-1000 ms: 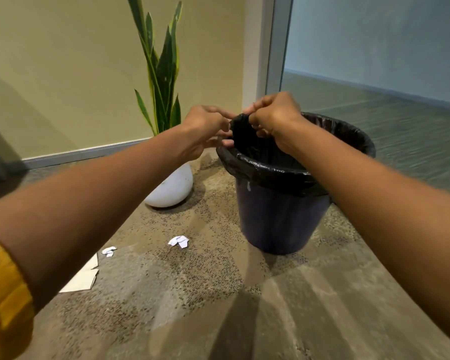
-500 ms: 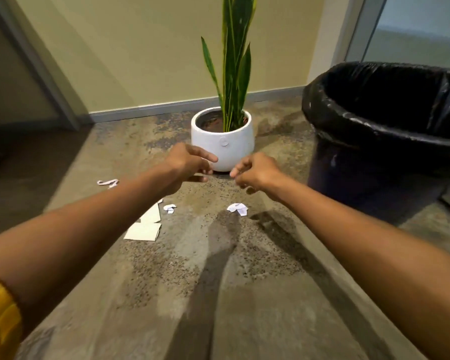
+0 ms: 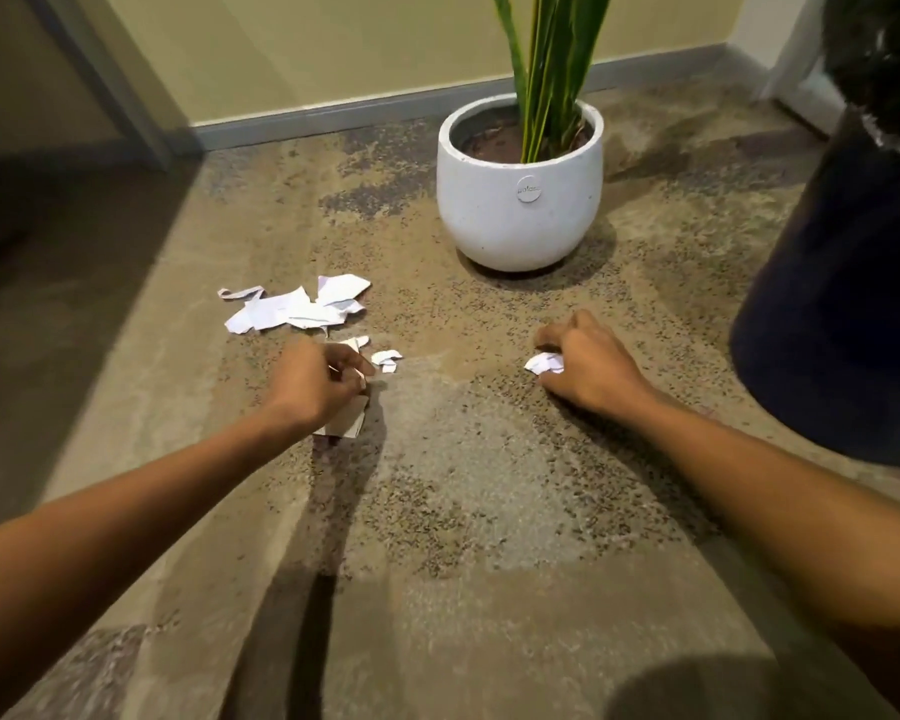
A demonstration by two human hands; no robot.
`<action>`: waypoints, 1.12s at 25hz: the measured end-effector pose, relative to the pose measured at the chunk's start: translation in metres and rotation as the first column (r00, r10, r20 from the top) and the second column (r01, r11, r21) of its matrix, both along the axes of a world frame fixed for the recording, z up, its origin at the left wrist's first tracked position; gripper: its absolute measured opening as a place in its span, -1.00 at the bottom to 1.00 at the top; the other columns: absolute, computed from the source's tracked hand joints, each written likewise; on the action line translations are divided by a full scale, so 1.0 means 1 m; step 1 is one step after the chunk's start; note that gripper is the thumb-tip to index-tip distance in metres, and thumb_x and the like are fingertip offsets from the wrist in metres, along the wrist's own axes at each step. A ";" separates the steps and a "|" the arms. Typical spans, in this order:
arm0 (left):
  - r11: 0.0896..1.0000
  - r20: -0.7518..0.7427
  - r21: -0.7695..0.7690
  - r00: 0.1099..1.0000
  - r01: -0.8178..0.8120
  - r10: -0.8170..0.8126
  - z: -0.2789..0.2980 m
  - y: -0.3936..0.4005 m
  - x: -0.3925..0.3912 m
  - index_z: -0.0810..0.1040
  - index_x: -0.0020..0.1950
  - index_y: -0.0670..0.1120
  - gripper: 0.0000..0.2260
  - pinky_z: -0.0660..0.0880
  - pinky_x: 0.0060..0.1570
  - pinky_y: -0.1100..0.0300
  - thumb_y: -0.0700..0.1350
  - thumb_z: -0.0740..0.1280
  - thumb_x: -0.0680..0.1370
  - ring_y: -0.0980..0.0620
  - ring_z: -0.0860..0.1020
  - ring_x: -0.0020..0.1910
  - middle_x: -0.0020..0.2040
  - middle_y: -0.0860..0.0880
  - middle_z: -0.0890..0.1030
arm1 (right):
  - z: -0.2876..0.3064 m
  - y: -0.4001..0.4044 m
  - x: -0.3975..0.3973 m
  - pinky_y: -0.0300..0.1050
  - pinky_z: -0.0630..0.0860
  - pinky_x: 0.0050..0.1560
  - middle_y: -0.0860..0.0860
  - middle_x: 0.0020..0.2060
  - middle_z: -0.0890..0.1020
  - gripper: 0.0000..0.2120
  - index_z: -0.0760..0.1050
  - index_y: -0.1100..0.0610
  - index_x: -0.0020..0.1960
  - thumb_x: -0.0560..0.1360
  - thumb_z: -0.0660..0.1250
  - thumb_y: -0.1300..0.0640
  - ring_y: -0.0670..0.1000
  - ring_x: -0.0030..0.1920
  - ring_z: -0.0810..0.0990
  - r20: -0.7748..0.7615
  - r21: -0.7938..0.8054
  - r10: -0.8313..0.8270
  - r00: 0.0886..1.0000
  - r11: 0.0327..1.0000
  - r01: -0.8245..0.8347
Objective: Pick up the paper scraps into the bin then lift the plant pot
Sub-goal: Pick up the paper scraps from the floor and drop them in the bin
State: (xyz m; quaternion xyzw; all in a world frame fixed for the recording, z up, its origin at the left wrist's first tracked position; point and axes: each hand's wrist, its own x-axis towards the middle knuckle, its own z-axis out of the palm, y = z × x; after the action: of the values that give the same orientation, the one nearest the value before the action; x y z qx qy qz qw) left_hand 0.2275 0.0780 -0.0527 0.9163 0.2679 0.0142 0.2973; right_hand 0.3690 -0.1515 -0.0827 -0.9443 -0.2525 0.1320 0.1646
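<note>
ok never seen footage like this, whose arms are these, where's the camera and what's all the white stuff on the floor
No machine here: these are a person's two bare arms, filmed by a wide-angle camera worn on their head, looking down at a speckled floor. The white bits are torn paper scraps: a loose pile, plus two small scraps by the left hand, which pinches a larger piece. The right hand curls round a crumpled scrap. Behind stands a white plant pot; the dark bin is at the right edge.

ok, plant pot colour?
White, with a small round badge on the front; the plant pot shows clearly in the head view.
</note>
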 end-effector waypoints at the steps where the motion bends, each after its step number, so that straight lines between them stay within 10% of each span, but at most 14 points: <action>1: 0.989 -0.028 0.136 0.998 0.061 -0.058 -0.005 0.003 -0.007 0.64 -0.02 -0.05 -0.89 0.36 -0.35 0.30 -0.15 0.40 0.47 0.03 0.51 -0.17 -0.15 -0.04 0.59 | -0.001 0.001 0.003 -0.03 0.47 0.16 0.15 0.20 0.46 -0.61 0.49 0.06 0.26 0.44 0.40 0.15 0.17 0.19 0.47 0.009 0.013 0.002 1.000 1.000 -0.002; 8: 0.950 -0.176 0.248 0.973 0.188 -0.146 -0.021 0.047 -0.031 0.43 0.32 0.06 -0.13 0.33 0.12 0.07 0.40 0.42 0.08 -0.05 0.30 0.17 0.22 -0.10 0.36 | 0.002 0.047 0.000 0.01 0.58 -0.04 -0.02 -0.26 0.63 -0.92 0.58 0.03 -0.20 0.36 0.48 0.11 0.06 -0.11 0.63 -0.122 0.210 -0.082 0.989 0.972 0.106; 14: 0.993 -0.195 -0.003 0.974 0.117 -0.116 -0.021 0.085 -0.024 0.56 0.09 -0.01 -0.51 0.33 -0.23 0.17 0.03 0.58 0.22 -0.02 0.45 -0.17 -0.11 -0.08 0.51 | 0.003 0.134 -0.022 -0.08 0.49 -0.19 0.04 -0.27 0.62 -0.88 0.63 0.12 -0.12 0.35 0.49 0.16 0.00 -0.25 0.55 -0.215 0.360 0.147 0.965 0.931 -0.062; 20: 0.861 -0.137 -0.446 0.969 -0.244 0.204 -0.009 0.125 -0.007 0.62 -0.11 -0.14 -0.91 0.36 -0.29 0.25 -0.27 0.43 0.41 0.02 0.44 -0.29 -0.27 -0.06 0.55 | 0.004 0.199 -0.041 0.13 0.37 0.29 0.18 0.39 0.31 -0.30 0.36 0.04 0.36 0.34 0.40 -0.28 0.24 0.38 0.27 -0.159 0.032 0.199 0.967 0.980 -0.197; 25: 0.852 0.032 -0.317 0.893 -0.416 0.448 -0.026 0.133 0.030 0.57 -0.07 -0.12 -0.92 0.44 -0.22 0.17 -0.18 0.28 0.51 -0.09 0.51 -0.13 0.03 -0.20 0.60 | 0.005 0.217 -0.053 0.25 0.31 0.32 0.12 0.49 0.06 -0.21 0.19 -0.02 0.47 0.36 0.39 -0.28 0.25 0.45 0.08 -0.168 -0.109 0.146 0.975 0.980 -0.166; 28: 0.919 0.021 -0.154 0.929 -0.363 0.370 -0.027 0.120 0.048 0.45 0.28 -0.11 -0.56 0.52 0.09 0.00 0.03 0.40 0.46 -0.19 0.53 0.13 0.25 -0.19 0.51 | 0.006 0.220 -0.053 0.18 0.32 0.33 0.13 0.44 0.11 -0.29 0.26 -0.07 0.43 0.36 0.48 -0.11 0.24 0.41 0.14 -0.212 -0.057 0.106 0.971 0.991 -0.121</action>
State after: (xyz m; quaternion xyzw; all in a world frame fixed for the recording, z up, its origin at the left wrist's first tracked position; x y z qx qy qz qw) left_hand 0.2753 0.1979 -0.0801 0.8248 0.4275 0.0725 0.3629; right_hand 0.3161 0.0681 -0.0770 -0.9144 -0.2828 0.2481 0.1493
